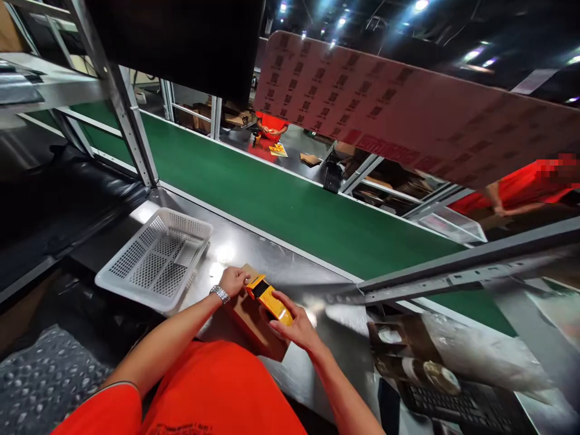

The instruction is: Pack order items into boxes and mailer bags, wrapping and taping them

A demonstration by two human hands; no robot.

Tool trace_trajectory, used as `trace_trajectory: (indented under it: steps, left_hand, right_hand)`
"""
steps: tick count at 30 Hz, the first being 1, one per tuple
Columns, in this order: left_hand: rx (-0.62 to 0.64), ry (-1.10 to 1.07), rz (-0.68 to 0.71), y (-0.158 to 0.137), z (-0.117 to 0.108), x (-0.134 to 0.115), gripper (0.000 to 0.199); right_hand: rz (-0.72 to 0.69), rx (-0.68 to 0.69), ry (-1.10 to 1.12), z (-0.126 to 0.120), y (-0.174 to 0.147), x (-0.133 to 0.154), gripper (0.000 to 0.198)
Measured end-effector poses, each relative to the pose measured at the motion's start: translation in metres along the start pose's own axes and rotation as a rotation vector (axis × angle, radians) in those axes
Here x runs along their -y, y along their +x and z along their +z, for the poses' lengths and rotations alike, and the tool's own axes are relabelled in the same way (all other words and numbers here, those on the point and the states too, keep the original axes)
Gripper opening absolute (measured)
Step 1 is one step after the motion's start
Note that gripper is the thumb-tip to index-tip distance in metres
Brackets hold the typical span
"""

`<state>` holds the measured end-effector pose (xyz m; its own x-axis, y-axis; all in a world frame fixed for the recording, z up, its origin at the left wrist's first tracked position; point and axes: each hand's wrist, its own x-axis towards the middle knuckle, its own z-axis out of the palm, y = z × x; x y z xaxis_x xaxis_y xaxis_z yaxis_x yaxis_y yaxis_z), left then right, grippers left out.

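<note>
My right hand (296, 323) is wrapped round a yellow tape dispenser (276, 307) with a black part near its front end. The dispenser rests on or just above a brown cardboard box (256, 326), which lies at an angle on the metal table in front of my body. At the box's far left end, my left hand (233, 281) is closed, its fingertips beside the front of the dispenser. Whatever those fingers pinch is too small to make out. A white plastic basket (154, 290) stands on the table to the left of my left hand.
Behind the metal table (226, 232) runs a green conveyor belt (272, 202). Wrapped rolls (426, 371) and a black keyboard (466, 405) lie at the right. Bubble wrap (49, 374) is at the lower left. Two people in red work beyond the belt.
</note>
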<state>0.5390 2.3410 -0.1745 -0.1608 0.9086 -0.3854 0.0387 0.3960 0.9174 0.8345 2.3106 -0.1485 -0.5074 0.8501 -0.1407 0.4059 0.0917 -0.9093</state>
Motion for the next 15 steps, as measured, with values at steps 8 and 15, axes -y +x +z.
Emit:
trace_trajectory:
  steps: [8,15]
  left_hand:
    - [-0.258,0.236,-0.047,0.060,-0.101,0.029,0.030]
    - [-0.064,0.347,-0.141,0.058,-0.051,0.083,0.031]
  right_hand:
    - [-0.004,0.057,-0.318,0.003,0.017,0.036,0.072]
    - [0.104,0.054,-0.301,0.008,0.027,0.050,0.072]
